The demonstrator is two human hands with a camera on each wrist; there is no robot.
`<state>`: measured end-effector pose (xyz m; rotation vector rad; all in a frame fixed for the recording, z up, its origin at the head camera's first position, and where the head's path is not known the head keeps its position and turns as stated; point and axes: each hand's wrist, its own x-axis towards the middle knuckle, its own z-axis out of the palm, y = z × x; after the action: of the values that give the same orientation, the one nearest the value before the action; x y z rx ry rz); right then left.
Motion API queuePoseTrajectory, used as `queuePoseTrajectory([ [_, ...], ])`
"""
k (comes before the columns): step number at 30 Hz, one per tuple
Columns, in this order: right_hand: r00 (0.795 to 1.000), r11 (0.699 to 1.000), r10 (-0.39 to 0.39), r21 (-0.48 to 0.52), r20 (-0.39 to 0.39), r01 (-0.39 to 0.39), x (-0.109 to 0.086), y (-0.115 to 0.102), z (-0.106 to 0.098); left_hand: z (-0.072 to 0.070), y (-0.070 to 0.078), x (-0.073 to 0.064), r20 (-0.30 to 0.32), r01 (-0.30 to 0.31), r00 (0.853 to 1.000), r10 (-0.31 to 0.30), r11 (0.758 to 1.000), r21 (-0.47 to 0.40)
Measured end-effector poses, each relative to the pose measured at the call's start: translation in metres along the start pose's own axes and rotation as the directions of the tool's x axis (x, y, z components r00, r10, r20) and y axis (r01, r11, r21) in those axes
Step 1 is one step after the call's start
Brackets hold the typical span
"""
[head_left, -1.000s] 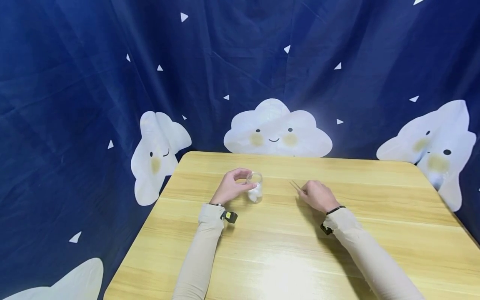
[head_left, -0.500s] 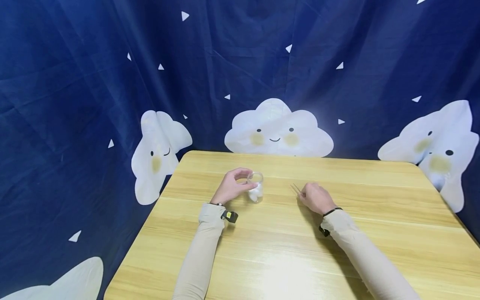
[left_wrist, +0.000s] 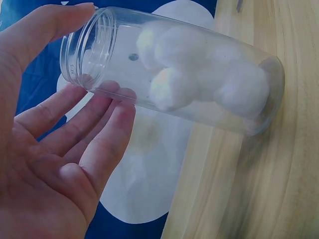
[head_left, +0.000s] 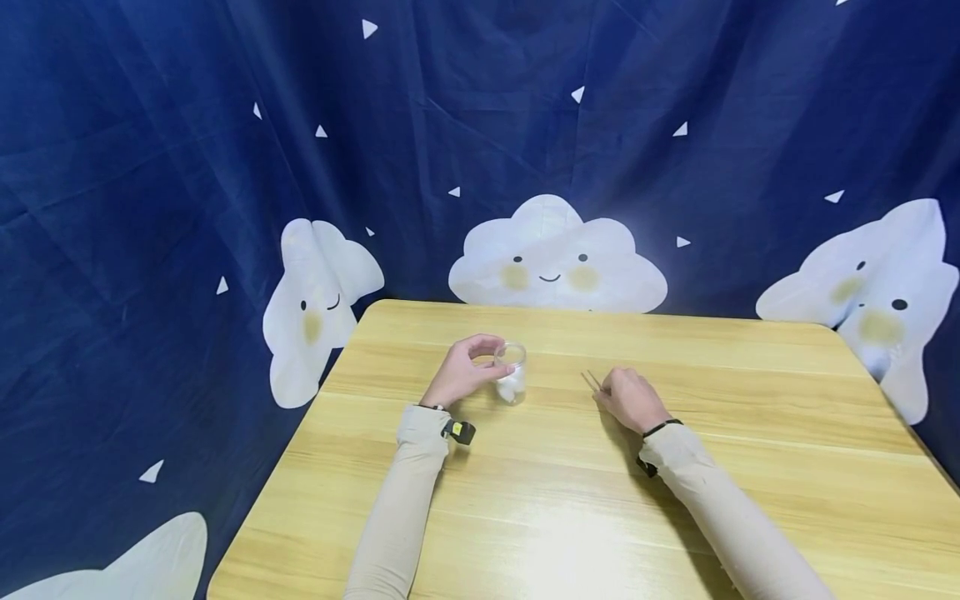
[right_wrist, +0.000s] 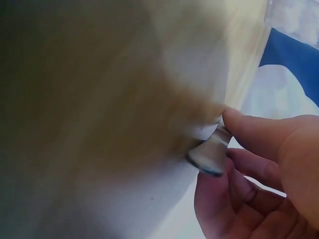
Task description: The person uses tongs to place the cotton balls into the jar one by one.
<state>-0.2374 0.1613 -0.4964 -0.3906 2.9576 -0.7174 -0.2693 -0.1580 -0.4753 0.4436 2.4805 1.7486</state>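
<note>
My left hand point(head_left: 462, 372) grips a clear plastic jar point(left_wrist: 123, 37) near its threaded mouth, thumb on one side and fingers on the other. The jar stands upright on the table in the head view, its mouth uncovered. Several white cotton balls point(left_wrist: 172, 88) lie in its lower part. To the right of the jar, my right hand point(head_left: 634, 400) pinches a pair of thin tweezers point(head_left: 591, 381) between thumb and fingers. Their slightly spread tips point away from me, with nothing visible between them. The right wrist view shows the tweezers' broad metal end point(right_wrist: 210, 153).
A light wood-grain table point(head_left: 540, 483) bears both hands' work. Behind it and along the sides hangs a dark blue curtain point(head_left: 420, 108) printed with white clouds point(head_left: 555, 287). Each wrist wears a small black camera point(head_left: 460, 432).
My right hand has drawn slightly back toward me with the tweezers, which stay short of the jar. The left hand and jar have kept their place.
</note>
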Motion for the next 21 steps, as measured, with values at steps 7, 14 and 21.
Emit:
queuePoseTrajectory([
  [7, 0.999, 1.000, -0.008, 0.008, -0.036, 0.008, -0.0026, 0.0015, 0.0001, 0.0010, -0.0022, 0.0024, 0.004, -0.016, 1.000, 0.016, 1.000, -0.023],
  [14, 1.000, 0.999, 0.016, 0.036, -0.013, -0.016, -0.0035, 0.0019, 0.0001, 0.0000, -0.0028, 0.0016, 0.015, -0.026, 1.000, 0.027, 0.999, -0.025],
  [21, 0.999, 0.999, 0.000, 0.040, -0.036, 0.001, -0.0044, 0.0008, -0.0056, -0.0073, -0.0068, 0.0003, 0.045, -0.023, 0.999, 0.026, 0.998, -0.052],
])
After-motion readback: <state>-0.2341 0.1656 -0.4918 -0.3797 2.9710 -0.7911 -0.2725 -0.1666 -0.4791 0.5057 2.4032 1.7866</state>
